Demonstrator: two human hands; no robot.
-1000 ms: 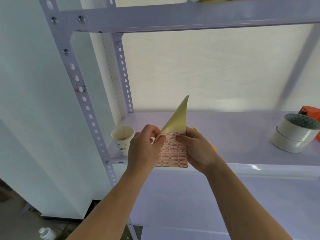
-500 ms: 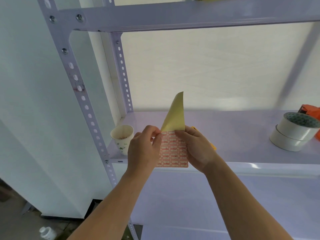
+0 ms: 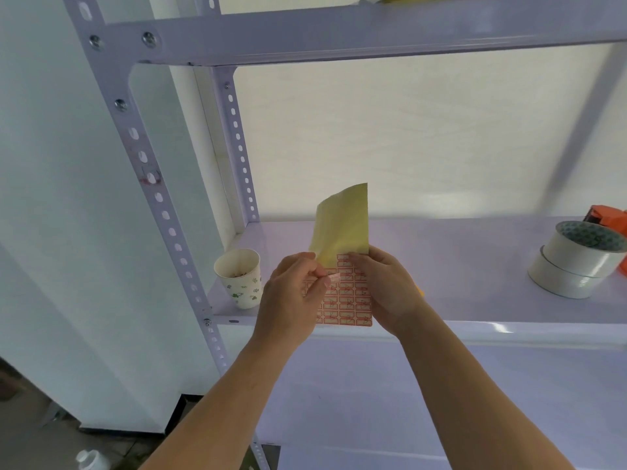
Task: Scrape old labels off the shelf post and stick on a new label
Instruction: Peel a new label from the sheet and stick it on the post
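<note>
Head view, starting nearest: two bare forearms reach up from the lower edge and meet in front of the shelf. The left hand (image 3: pixel 291 293) has its thumb and forefinger pinched on a small pale label (image 3: pixel 334 278) at the upper left of the label sheet (image 3: pixel 349 300). Whether that label is fully free of the sheet I cannot tell. The right hand (image 3: pixel 386 293) grips the sheet's right edge, thumb laid across the front near the top, fingers curled behind. The sheet is a grid of small red-bordered labels held roughly upright, and a yellow cover leaf (image 3: pixel 342 228) is folded up from its top edge and stands above both hands.

Just behind the right hand a sliver of something yellow (image 3: pixel 420 292) shows on the shelf board (image 3: pixel 458 266); too little is visible to tell what it is. Left of the hands a paper cup (image 3: pixel 241 278) with a green leaf print stands upright near the board's front left corner, with small scraps inside.

Beside the cup rises the shelf post (image 3: pixel 149 184) — perforated and pale, with reddish label remnants (image 3: pixel 151 176) around one of its holes, well above the hands. At the far right of the board two rolls of white tape (image 3: pixel 576 262) lie stacked, the upper one tilted, with an orange object (image 3: pixel 610 220) behind them.
</note>
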